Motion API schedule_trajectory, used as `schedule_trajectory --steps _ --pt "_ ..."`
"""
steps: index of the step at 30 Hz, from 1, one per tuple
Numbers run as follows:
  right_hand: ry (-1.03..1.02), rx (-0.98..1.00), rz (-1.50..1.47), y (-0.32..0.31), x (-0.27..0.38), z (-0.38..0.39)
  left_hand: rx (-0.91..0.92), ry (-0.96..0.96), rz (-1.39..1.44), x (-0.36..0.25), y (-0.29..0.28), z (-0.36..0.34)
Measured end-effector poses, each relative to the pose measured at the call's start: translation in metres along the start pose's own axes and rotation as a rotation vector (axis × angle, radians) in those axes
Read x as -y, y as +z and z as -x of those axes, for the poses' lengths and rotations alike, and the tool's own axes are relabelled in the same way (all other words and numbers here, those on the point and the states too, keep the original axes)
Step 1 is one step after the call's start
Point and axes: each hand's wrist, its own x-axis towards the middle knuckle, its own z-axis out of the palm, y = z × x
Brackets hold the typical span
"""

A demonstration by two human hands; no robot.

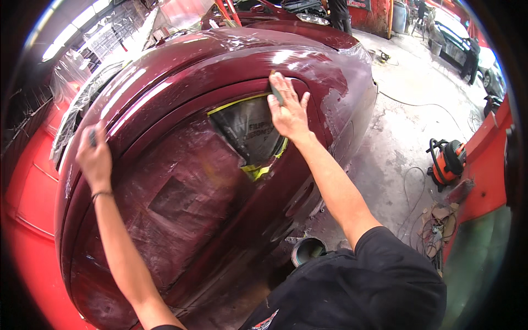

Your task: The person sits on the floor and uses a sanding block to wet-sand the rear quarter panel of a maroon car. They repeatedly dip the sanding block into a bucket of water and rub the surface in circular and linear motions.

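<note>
A maroon car body [181, 77] with glossy and dull patches fills the middle of the head view. My right hand [290, 114] lies over the frame above the masked rear side window, fingers stretched and pressed together on a dark grey pad [276, 93]. Black plastic sheeting [250, 129] edged with yellow tape [256, 171] covers that window. Further left, my left hand [95, 162] is bent at the car's roof edge, smeared by motion. A small dark grey piece [92, 136] shows at its fingers, its kind too blurred to tell.
An open can [308, 252] stands below the car near my body. On the concrete floor at right are an orange and black shop vacuum [448, 163] and a tangle of cords and scraps [438, 231]. Another person [339, 15] stands at the back; a red panel [30, 187] is at left.
</note>
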Motion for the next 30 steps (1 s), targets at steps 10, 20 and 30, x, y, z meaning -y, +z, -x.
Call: schedule_trajectory --steps 10,20,30 --pt "-0.120 0.197 -0.007 0.002 -0.107 0.138 -0.240 0.028 -0.266 -0.098 0.097 -0.014" --pt "-0.145 0.116 -0.147 -0.014 -0.102 0.093 -0.263 0.039 -0.264 -0.110 0.095 -0.009" --pt "-0.315 0.063 -0.032 -0.030 -0.111 -0.019 -0.231 0.013 -0.224 -0.112 0.100 -0.009"
